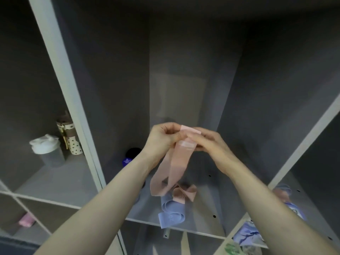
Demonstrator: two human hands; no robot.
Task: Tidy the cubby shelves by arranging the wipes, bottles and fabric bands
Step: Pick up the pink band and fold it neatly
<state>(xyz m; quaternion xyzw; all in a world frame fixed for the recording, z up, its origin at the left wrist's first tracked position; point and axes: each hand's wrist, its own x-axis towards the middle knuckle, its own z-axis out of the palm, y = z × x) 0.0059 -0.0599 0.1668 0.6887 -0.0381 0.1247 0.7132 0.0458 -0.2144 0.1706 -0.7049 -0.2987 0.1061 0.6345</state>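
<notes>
Both hands meet in front of the middle cubby, pinching the top of a pink fabric band (174, 168). My left hand (161, 138) grips its upper left edge and my right hand (206, 142) holds its upper right. The band hangs down in a long loop. Below it on the cubby floor lie a second pink band (184, 193) and a blue fabric band (171, 214), loosely crumpled. A dark blue bottle (129, 157) stands at the back left of this cubby, partly hidden by my left forearm.
The left cubby holds a grey bottle with a white cap (47, 150) and a spotted pouch (70, 138). Wipe packs (248, 234) and fabric lie in the right cubbies. A pink item (26, 221) sits in a lower left cubby. White shelf dividers (73, 100) frame each cubby.
</notes>
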